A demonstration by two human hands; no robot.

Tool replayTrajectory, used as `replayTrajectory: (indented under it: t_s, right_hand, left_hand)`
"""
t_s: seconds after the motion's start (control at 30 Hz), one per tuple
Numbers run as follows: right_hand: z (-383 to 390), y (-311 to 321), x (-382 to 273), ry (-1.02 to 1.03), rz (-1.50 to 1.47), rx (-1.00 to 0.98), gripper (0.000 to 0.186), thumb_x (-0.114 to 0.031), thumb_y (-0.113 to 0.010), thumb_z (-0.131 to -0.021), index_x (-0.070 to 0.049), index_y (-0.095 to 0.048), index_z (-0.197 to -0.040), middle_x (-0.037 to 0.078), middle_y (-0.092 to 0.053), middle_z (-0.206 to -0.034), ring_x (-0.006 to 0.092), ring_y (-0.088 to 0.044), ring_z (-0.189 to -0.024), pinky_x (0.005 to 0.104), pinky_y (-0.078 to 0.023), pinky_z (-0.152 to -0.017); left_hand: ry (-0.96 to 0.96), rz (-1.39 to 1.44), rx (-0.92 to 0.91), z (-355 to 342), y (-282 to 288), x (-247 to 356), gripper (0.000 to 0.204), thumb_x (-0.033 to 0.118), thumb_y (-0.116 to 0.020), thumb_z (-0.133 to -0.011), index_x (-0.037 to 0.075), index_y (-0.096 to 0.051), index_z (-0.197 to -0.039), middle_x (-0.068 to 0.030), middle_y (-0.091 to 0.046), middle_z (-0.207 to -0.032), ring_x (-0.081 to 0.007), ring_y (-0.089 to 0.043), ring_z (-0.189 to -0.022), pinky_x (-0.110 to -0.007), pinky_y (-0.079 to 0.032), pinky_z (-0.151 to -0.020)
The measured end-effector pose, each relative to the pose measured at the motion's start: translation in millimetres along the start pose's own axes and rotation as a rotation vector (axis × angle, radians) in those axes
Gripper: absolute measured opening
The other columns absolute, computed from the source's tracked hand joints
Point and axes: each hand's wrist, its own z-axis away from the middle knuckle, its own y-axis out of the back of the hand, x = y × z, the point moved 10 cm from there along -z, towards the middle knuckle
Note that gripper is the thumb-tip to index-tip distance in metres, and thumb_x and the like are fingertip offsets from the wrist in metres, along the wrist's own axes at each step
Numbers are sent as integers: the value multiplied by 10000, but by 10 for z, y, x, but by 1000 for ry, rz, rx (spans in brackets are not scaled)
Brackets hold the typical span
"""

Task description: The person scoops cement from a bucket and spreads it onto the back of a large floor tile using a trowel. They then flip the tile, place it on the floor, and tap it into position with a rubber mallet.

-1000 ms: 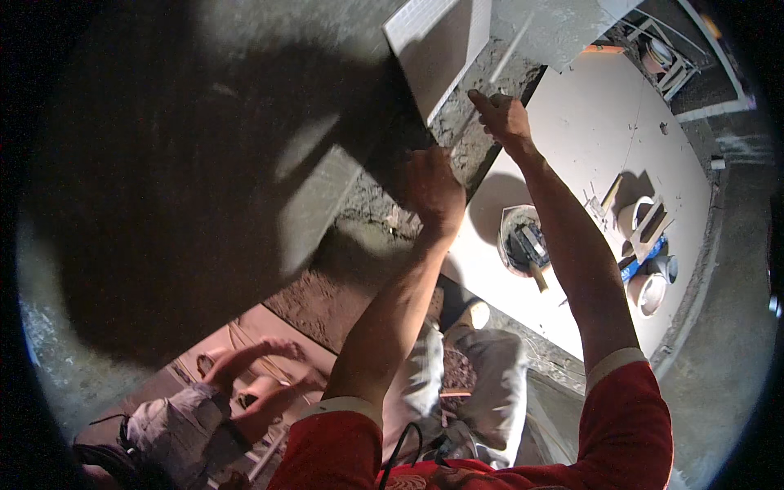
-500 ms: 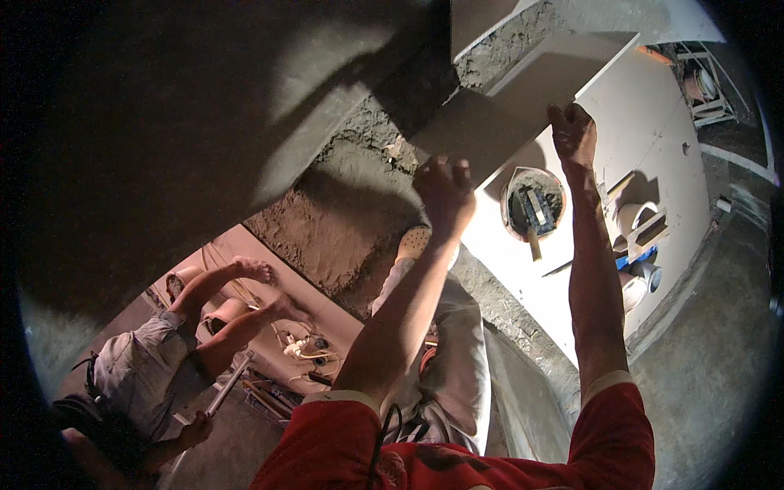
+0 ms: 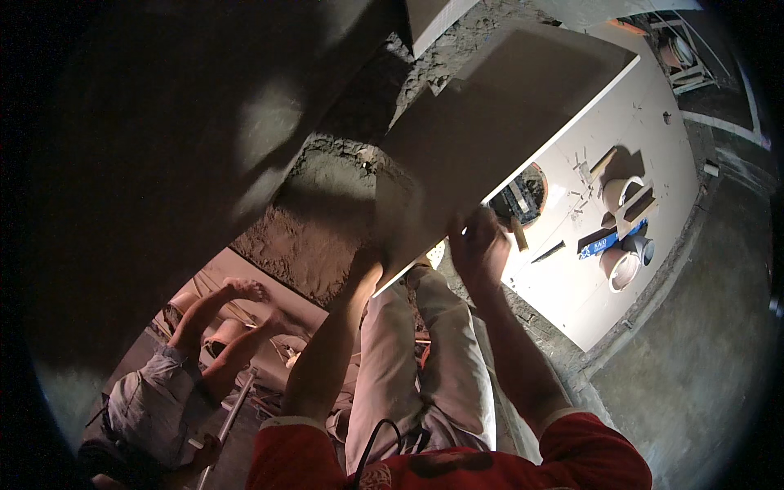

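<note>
I hold a large rectangular tile (image 3: 490, 106), its face in shadow and its near long edge pale, over the strip of mortar. My left hand (image 3: 363, 278) grips the tile's lower left corner. My right hand (image 3: 478, 245) is closed at the same long edge, a little further right. The tile lies diagonally across the view and hides part of the rough mortar bed (image 3: 322, 184). A bucket (image 3: 535, 192) with dark trowels in it shows just beyond the tile's edge.
A pale tiled area (image 3: 572, 294) on the right carries small buckets (image 3: 621, 269), strips and a blue package (image 3: 604, 241). Another tile (image 3: 429, 20) stands at the top. A co-worker (image 3: 155, 392) sits at lower left beside tools and cords. A metal frame (image 3: 690, 77) stands at upper right.
The tile has come into my grasp and moved down toward my body. Both my hands are lower and nearer than before. The co-worker's legs remain stretched across the pink-lit board.
</note>
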Motion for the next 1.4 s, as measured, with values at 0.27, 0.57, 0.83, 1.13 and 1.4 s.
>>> replayTrajectory:
  t_s: [0.27, 0.57, 0.83, 1.13, 1.4]
  right_hand:
    - [857, -353, -138, -55, -100, -232, 172, -167, -740, -918, -57, -611, -889, 123, -610, -733, 247, -613, -574, 388, -491, -543]
    - [-1125, 1123, 1634, 36, -804, 116, 713, -571, -476, -1046, 14, -469, -1455, 126, -593, -1365, 264, -558, -1263, 430, -472, -1068]
    - [-1792, 1611, 1627, -242, -255, -136, 631, -537, -571, -1000, -26, -560, -1370, 119, -642, -1269, 236, -597, -1175, 409, -474, -1029]
    - [-2029, 1382, 1337, -408, -20, -566, 538, -498, -678, -948, -70, -663, -1274, 110, -697, -1162, 204, -640, -1076, 385, -476, -986]
    - [-2263, 1180, 1221, -306, 60, -683, 330, -360, -653, -959, -41, -600, -893, 14, -563, -800, 177, -529, -740, 379, -451, -705]
  left_hand:
    - [-274, -976, -245, -517, -323, -732, 368, 177, -538, -1010, 25, -648, -1326, -205, -666, -1313, -308, -625, -1258, -379, -512, -1006]
    - [361, 65, -187, -687, -190, -1835, 451, 306, -506, -1044, 32, -606, -1387, -172, -640, -1365, -281, -623, -1233, -372, -475, -1027]
    - [270, 56, -177, -467, -363, -1601, 422, 298, -484, -1059, 32, -622, -1357, -167, -655, -1328, -272, -634, -1189, -367, -486, -1001]
    - [221, 27, -165, -371, -524, -1464, 397, 288, -459, -1077, 33, -640, -1323, -161, -671, -1286, -263, -645, -1139, -362, -499, -973]
    - [210, 18, -127, -200, -515, -1063, 384, 280, -437, -1093, 34, -656, -1293, -156, -686, -1248, -254, -656, -1095, -358, -510, -948]
